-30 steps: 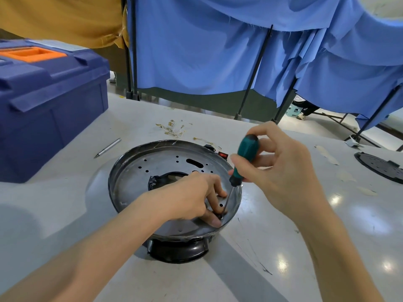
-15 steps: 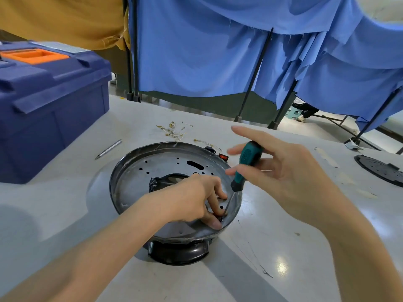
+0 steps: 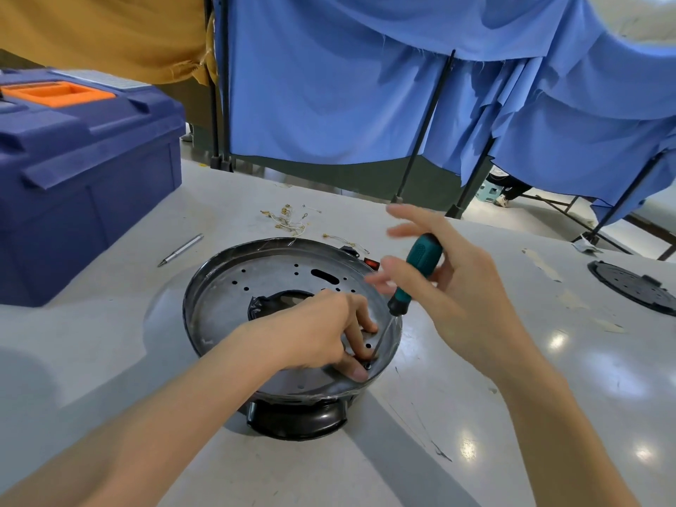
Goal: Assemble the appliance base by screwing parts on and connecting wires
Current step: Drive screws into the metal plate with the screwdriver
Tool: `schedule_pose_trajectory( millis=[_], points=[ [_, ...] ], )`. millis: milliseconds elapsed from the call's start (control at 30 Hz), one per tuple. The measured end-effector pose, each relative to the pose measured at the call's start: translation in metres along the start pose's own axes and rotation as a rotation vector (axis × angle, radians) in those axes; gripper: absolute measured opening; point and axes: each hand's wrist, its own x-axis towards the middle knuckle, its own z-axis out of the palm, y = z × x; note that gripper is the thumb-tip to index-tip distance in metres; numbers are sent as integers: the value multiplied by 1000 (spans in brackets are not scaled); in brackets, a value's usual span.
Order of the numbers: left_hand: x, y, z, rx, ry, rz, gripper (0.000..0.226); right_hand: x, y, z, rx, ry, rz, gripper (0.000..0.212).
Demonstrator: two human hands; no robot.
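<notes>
- The left hand (image 3: 322,334) reaches into the appliance base (image 3: 292,422), which sits on the surface (image 3: 475,415) directly in front of the person.
- Its fingers are bent downward, with the tips pressed on the perforated metal plate (image 3: 234,305) close to the near right rim.
- The thumb and a fingertip close in around a small dark spot where the screwdriver (image 3: 417,272) tip lands. I cannot tell whether they pinch a screw there or only press beside it.
- The right hand (image 3: 464,287) holds the screwdriver by its teal handle, above the right edge of the base.
- The thumb lies across the front of the handle, pinching it against the fingers behind. The upper fingers stretch out nearly straight and spread.
- The right hand's fingers are smeared by motion blur, so exactly how they sit on the handle is hard to read.
- The screwdriver tilts, with the handle up and to the right and the thin shaft running down-left to the plate by the left thumb.
- The left hand covers part of the dark central opening in the plate.
- A red switch (image 3: 371,264) on the far rim peeks out just beside the right thumb.
- A blue toolbox (image 3: 84,184) at the left is cut off by the frame edge.
- A black round disc (image 3: 636,287) at the far right is also cut off.
- Small loose wires (image 3: 289,219) lie on the surface beyond the base, too fine to make out. A slim metal rod (image 3: 181,249) lies to their left.
</notes>
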Motion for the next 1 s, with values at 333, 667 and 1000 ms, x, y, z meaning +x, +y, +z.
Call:
schedule_pose_trajectory(
  millis=[333,667,1000],
  points=[
    [-1,2,0,51,11,14,24,-3,2,-8,-132,25,-44,36],
    [1,1,0,37,12,19,36,-5,1,-14,-327,89,27,18],
    [0,-2,2,-9,-8,12,40,3,-5,-2,-302,227,-11,27]
  ],
)
